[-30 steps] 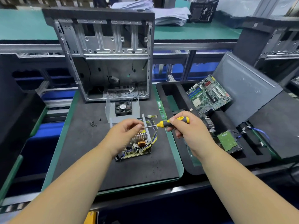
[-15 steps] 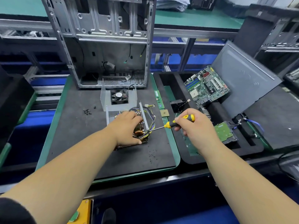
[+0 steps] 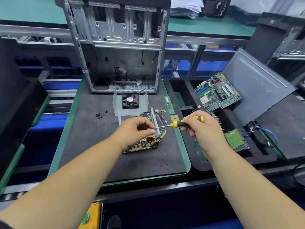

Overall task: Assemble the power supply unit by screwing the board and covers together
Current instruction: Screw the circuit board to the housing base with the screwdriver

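The power supply board (image 3: 145, 142), with a copper coil, a finned heatsink and yellow and black wires, lies in the middle of the black mat (image 3: 92, 142). My left hand (image 3: 133, 131) hovers over the board with fingers curled, pinching at the tip of the screwdriver (image 3: 179, 123); what it pinches is too small to tell. My right hand (image 3: 203, 129) grips the yellow and black handle, the shaft pointing left. Behind the board stands a grey metal cover (image 3: 118, 106) with a black fan (image 3: 130, 101). A small pile of black screws (image 3: 99, 115) lies at the mat's left.
An open metal computer case (image 3: 115, 47) stands at the mat's far edge. To the right, a black foam tray (image 3: 184, 90) carries a motherboard (image 3: 217, 93), a hard drive (image 3: 236, 140) and a grey side panel (image 3: 257, 86). A RAM stick (image 3: 169, 104) lies beside the board.
My left hand has lifted off the board and now meets the screwdriver tip. My right hand has raised the screwdriver to nearly level. The camera has tilted slightly.
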{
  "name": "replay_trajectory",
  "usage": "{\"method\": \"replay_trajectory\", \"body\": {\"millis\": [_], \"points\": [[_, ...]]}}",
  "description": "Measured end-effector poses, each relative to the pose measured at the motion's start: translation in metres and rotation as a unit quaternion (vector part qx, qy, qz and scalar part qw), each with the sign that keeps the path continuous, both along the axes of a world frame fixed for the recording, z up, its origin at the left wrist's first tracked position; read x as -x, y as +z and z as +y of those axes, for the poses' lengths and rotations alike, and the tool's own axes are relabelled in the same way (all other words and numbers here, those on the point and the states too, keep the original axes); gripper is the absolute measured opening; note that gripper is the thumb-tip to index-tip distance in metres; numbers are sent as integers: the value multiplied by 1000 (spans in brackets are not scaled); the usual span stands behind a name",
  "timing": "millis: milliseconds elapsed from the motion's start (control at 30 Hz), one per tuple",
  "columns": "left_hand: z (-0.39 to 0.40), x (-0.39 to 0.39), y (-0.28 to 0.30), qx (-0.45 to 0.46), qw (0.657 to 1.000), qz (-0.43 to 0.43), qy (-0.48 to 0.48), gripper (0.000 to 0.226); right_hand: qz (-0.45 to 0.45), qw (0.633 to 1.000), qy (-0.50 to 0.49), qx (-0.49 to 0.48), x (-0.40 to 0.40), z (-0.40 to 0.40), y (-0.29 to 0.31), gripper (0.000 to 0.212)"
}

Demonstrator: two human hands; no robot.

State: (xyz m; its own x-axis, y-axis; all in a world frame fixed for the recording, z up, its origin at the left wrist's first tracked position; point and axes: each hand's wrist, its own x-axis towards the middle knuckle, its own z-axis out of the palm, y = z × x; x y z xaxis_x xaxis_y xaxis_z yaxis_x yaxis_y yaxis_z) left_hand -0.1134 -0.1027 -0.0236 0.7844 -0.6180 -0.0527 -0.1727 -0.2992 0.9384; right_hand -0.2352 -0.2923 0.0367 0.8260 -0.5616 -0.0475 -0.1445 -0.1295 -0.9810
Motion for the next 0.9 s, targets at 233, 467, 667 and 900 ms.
{"method": "replay_trajectory", "body": {"millis": [233, 467, 667, 900], "points": [[7, -2, 7, 7, 1000, 22, 18, 9, 9, 1000, 14, 4, -2, 7, 5, 12], [3, -3, 7, -27, 999, -31, 15, 14, 2, 999, 43, 12, -1, 8, 10, 6], [1, -4, 11, -42, 997, -61, 15, 18, 2, 999, 37, 24, 3, 2, 14, 10], [0, -3, 12, -66, 993, -101, 7, 18, 10, 997, 50, 65, 6, 3, 15, 7]]}}
